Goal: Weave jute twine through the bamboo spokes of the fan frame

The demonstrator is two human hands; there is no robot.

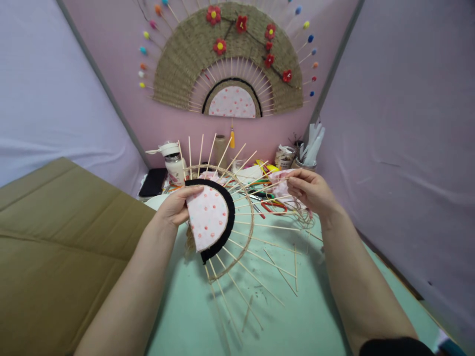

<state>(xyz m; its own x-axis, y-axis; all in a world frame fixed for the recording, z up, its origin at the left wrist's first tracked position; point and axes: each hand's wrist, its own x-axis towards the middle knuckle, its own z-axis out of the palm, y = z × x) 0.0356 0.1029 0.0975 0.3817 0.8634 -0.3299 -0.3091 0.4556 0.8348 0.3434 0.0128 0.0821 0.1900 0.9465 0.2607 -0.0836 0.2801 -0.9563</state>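
Bare forearms (124, 291) lie nearest the camera, entering from the bottom of the view, with a black sleeve (395, 347) at the right elbow. Left hand (174, 205): closed on the straight edge of a small fan frame (210, 217), thumb laid flat on the front, remaining fingers largely hidden behind. Frame is located at centre, held above a mint-green table (311, 316) and turned so its straight edge faces left. Construction noted: half-round panel of white fabric with small red marks, black curved border (230, 210), thin sticks (266, 226) radiating outward, and a band of twine (253, 217) running in an arc across the sticks, apart from the border. Right hand (311, 190): thumb and fingertips pressed together at the frame's upper right, pinching what appears to be a thin strand (269, 178); whether a stick tip is also gripped cannot be told. Below that hand, a loose tangle of twine (305, 218) lies near red-handled scissors (274, 207) and pink cloth (280, 184). Loose sticks (280, 273) rest on the table beneath the frame. Towards the rear stand a white bottle (175, 165), a brown cone (220, 148) and a container of white strips (314, 143). Cardboard (67, 247) occupies the left side. On the pink wall (178, 128) hangs a large woven fan (178, 74) bearing red flowers (213, 15), a yellow tassel (232, 139) below it.
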